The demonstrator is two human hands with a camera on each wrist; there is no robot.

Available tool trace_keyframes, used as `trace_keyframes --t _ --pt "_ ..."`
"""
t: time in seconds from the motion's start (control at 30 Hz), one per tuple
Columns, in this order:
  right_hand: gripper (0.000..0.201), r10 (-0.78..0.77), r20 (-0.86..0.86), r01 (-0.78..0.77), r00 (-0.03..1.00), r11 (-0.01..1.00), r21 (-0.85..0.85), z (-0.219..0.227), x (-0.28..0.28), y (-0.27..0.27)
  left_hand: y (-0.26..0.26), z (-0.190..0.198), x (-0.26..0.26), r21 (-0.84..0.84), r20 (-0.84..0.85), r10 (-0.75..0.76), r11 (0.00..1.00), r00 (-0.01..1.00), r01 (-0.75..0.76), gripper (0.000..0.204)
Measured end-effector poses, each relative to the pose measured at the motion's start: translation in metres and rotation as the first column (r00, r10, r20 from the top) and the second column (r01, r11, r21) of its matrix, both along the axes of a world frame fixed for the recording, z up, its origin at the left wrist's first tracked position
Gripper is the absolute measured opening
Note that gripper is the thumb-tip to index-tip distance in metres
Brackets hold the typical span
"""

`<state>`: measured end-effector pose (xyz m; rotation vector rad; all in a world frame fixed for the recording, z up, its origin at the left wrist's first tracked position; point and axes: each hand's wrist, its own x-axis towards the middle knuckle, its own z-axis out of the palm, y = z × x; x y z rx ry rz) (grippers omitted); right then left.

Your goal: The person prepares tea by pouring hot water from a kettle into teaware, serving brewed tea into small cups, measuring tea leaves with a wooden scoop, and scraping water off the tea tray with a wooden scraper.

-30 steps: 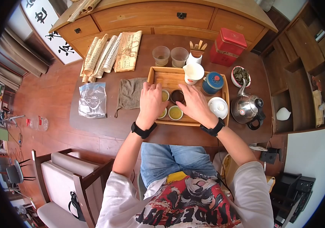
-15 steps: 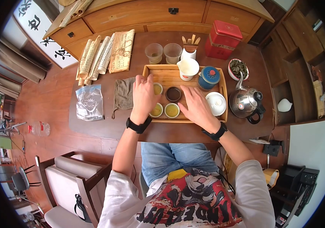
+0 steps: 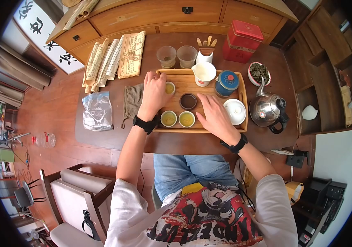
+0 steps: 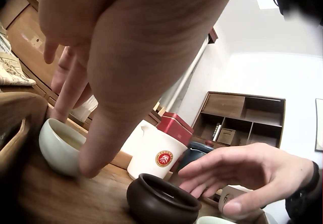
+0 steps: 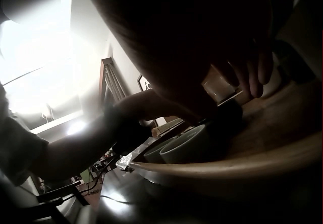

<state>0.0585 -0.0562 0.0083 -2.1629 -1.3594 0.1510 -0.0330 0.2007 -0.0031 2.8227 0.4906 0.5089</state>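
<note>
My left hand [image 3: 154,91] is at the far left corner of the bamboo tray [image 3: 242,125]. Its thumb and a finger pinch a small white teacup [image 4: 59,145] of yellowish tea from both sides, low over the tray floor. Beside a dark brown round bowl [image 3: 188,101], my right hand [image 3: 216,113] hovers with loosely extended fingers, holding nothing. Two more filled teacups, one on the left [image 3: 168,119] and one on the right [image 3: 186,119], stand along the tray's near side. The right wrist view is dark, hiding most of that hand.
A white pitcher [image 3: 204,74], a blue canister [image 3: 226,83] and a lidded white bowl [image 3: 234,112] fill the tray's right side. Beyond its right rim stands a steel kettle [image 3: 266,109]. A grey cloth [image 3: 132,103] lies left; two clear cups [image 3: 166,57] are behind.
My left hand has shifted the teacup leftward and away from me, apart from the dark bowl. My right hand has drawn back slightly rightward from the bowl.
</note>
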Motion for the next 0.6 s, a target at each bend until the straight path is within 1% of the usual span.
trace_keyframes --t 0.13,0.2,0.23,0.3,0.33,0.37,0.4,0.43,0.47,0.5,0.53,0.6 --pt "0.062 0.028 0.030 -0.030 0.999 0.998 0.061 -0.004 0.002 0.005 -0.003 0.000 -0.001 0.009 -0.027 0.010 1.000 1.000 -0.009 0.079" --pt "0.062 0.001 0.008 -0.002 1.000 0.997 0.083 -0.005 0.003 0.008 -0.010 0.001 -0.006 0.131 0.073 0.020 0.991 0.997 -0.029 0.079" --pt "0.062 -0.002 0.008 0.001 1.000 0.996 0.084 -0.005 0.002 0.010 -0.016 0.007 -0.008 0.132 0.073 0.017 0.991 0.997 -0.026 0.079" --pt "0.060 -0.072 -0.097 0.075 0.993 0.997 0.029 -0.005 0.002 0.012 -0.032 0.019 -0.017 -0.022 0.107 0.007 1.000 0.994 -0.004 0.079" --pt "0.060 -0.073 -0.097 0.076 0.993 0.997 0.030 -0.007 0.002 0.013 -0.039 0.024 -0.023 -0.055 0.144 -0.033 0.998 0.989 0.041 0.074" --pt "0.059 -0.075 -0.156 0.082 0.985 0.996 0.039 -0.013 0.003 0.014 -0.048 0.028 -0.027 -0.057 0.143 -0.032 0.998 0.989 0.041 0.074" --pt "0.057 -0.075 -0.214 0.087 0.974 0.995 0.047 -0.017 0.004 0.015 -0.059 0.031 -0.030 -0.234 0.106 0.007 0.972 0.994 0.019 0.066" --pt "0.057 -0.073 -0.215 0.084 0.974 0.995 0.046 -0.020 0.003 0.015 -0.067 0.032 -0.033 -0.403 0.063 0.038 0.915 0.997 -0.010 0.059" --pt "0.056 -0.071 -0.268 0.096 0.961 0.992 0.083 -0.022 0.003 0.015 -0.071 0.024 -0.036 -0.377 0.084 0.015 0.926 0.996 0.017 0.053" --pt "0.055 -0.067 -0.320 0.110 0.945 0.987 0.119 -0.022 0.001 0.016 -0.076 0.022 -0.038 -0.378 0.082 0.017 0.926 0.996 0.015 0.053" --pt "0.055 -0.066 -0.322 0.109 0.945 0.987 0.118 -0.021 0.000 0.016 -0.080 0.021 -0.039 -0.410 0.063 0.016 0.912 0.998 0.011 0.051" --pt "0.055 -0.071 -0.396 0.144 0.916 0.977 0.156 -0.018 -0.003 0.016 -0.083 0.014 -0.040 -0.443 0.045 0.014 0.896 0.999 0.008 0.049"
